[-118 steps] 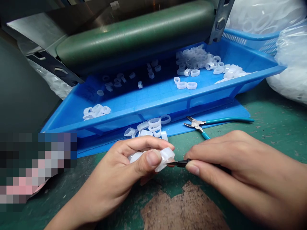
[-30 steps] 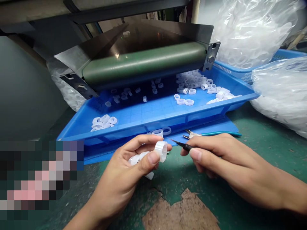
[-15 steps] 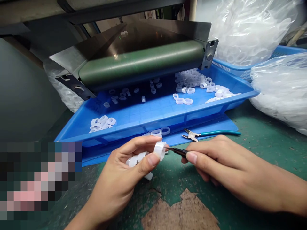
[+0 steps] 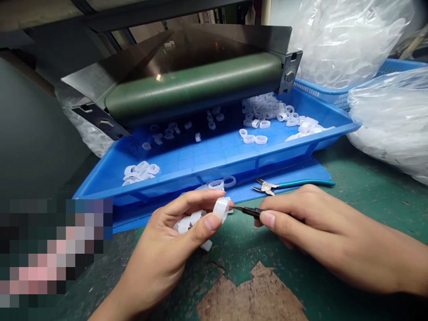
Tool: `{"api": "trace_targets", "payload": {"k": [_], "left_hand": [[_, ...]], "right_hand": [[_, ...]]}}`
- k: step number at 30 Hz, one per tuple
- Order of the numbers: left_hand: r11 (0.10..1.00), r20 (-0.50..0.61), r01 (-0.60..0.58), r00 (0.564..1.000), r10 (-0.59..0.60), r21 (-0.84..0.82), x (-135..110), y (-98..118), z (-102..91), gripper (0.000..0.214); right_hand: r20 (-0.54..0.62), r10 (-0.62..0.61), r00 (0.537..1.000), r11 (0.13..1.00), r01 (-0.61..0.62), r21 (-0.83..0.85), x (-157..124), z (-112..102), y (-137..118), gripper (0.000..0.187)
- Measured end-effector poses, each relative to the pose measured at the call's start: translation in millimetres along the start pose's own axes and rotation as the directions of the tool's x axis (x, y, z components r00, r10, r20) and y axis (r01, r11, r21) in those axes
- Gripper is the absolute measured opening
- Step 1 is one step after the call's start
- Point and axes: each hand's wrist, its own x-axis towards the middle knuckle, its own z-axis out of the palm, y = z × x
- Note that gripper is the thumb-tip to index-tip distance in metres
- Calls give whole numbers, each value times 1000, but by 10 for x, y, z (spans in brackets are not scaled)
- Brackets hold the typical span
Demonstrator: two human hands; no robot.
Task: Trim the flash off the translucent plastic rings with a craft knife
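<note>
Teal-handled pliers lie beyond the hands, beside the blue tray.

Left hand: bare, slim fingers, thumbnail trimmed short, at 7 o'clock.
Right hand: bare, slim fingers, thumbnail trimmed short, at 4 o'clock.
Left forearm: bare, running off the lower edge.
Right forearm: bare, running off the right edge.

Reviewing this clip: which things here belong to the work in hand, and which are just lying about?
Work in hand: left hand holding translucent plastic rings; right hand holding a small black-handled pointed tool.

Lying about: teal-handled pliers, blue tray, loose rings, bagged rings.
</note>
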Motion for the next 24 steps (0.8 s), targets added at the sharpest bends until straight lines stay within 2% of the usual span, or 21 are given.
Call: {"api": "trace_targets", "payload": {"k": [9,13,18,24], "left_hand": [[1000,8,13,1000,-13,-9,-21,5,-22,37],[1000,16,26,1000,-26,2,-23,8,-1,36],[999,-52,46,998,-46,7,-30,-15,-15,42],[999,54,19,998,-18,-26,-6,-48,-63,38]], "right_hand": [[6,9,1000,1000,-9,18,13,17,-8,48],[37,45,998,996,-48,76,35,9,-28,49],[77,67,995,986,-78,146,56,-36,-40,50],[67,112,991,989,-118,88,4,-46,-40,52]]}}
